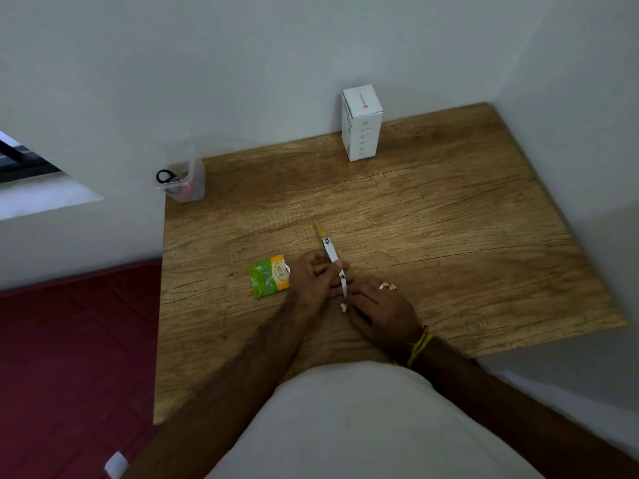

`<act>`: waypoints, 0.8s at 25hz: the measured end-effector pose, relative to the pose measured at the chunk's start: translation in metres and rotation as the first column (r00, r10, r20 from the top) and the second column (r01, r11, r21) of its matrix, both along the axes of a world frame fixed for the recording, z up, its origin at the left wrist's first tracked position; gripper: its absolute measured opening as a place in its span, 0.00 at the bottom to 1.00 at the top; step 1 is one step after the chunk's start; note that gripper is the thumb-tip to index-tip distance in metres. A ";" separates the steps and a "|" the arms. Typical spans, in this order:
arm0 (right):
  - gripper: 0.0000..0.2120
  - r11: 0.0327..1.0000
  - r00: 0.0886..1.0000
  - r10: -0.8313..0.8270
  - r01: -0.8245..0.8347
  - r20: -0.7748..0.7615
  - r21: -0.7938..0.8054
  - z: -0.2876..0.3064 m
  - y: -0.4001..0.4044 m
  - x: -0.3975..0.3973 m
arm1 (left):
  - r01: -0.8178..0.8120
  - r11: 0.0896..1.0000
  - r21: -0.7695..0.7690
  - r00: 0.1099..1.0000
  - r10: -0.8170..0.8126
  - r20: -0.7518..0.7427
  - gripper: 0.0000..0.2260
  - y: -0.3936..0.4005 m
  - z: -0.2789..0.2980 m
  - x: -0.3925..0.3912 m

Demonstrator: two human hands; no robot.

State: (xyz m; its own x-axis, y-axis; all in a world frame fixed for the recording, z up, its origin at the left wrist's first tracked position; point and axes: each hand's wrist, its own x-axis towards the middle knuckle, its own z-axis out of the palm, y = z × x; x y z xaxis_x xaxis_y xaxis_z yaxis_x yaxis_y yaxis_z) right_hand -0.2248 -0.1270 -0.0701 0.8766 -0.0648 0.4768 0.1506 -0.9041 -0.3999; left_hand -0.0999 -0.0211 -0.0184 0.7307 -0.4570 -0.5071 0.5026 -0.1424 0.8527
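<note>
A slim white tool with a yellow tip [328,247], like a folding knife or pen, points away from me over the wooden table [432,219]. My left hand [313,280] holds its middle with curled fingers. My right hand [383,314], with rings on its fingers and threads at the wrist, grips its near end. A torn green and orange sachet [269,276] lies flat on the table just left of my left hand.
A white upright carton [361,124] stands at the back by the wall. A clear plastic tub [181,179] with black-handled scissors sits at the table's back left corner. Walls close the back and right. A red mat [69,357] covers the floor on the left.
</note>
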 end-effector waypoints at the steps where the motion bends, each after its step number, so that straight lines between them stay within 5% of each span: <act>1: 0.09 1.000 1.000 0.002 -0.002 -0.010 -0.003 -0.001 -0.001 0.001 | 0.000 1.000 -0.003 1.000 0.000 0.002 0.06 0.000 0.001 0.000; 11: 0.08 0.994 0.990 0.079 -0.070 -0.119 0.081 0.004 -0.002 -0.001 | 0.002 1.000 0.022 1.000 -0.001 -0.011 0.10 0.001 0.007 -0.002; 13: 0.05 0.962 0.994 0.027 0.004 -0.109 0.271 0.014 -0.003 -0.003 | 0.003 1.000 0.004 0.999 -0.003 -0.047 0.10 0.003 0.008 -0.002; 17: 0.05 0.653 0.923 -0.370 0.341 -0.109 0.676 0.031 -0.012 0.015 | 0.035 0.995 -0.095 0.979 -0.054 -0.198 0.10 0.012 0.014 -0.004; 20: 0.03 0.420 0.899 -0.381 0.375 -0.215 0.826 0.031 -0.009 0.035 | 0.107 0.975 -0.193 0.944 -0.160 -0.287 0.13 0.019 0.018 -0.016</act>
State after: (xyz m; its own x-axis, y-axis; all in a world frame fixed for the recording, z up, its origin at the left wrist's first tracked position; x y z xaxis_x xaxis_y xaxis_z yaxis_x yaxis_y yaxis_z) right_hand -0.1902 -0.1363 -0.0390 0.6566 -0.7542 0.0066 -0.1139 -0.1078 -0.9876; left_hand -0.1159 -0.0023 -0.0005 0.4837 -0.6397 -0.5973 0.7245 -0.0903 0.6834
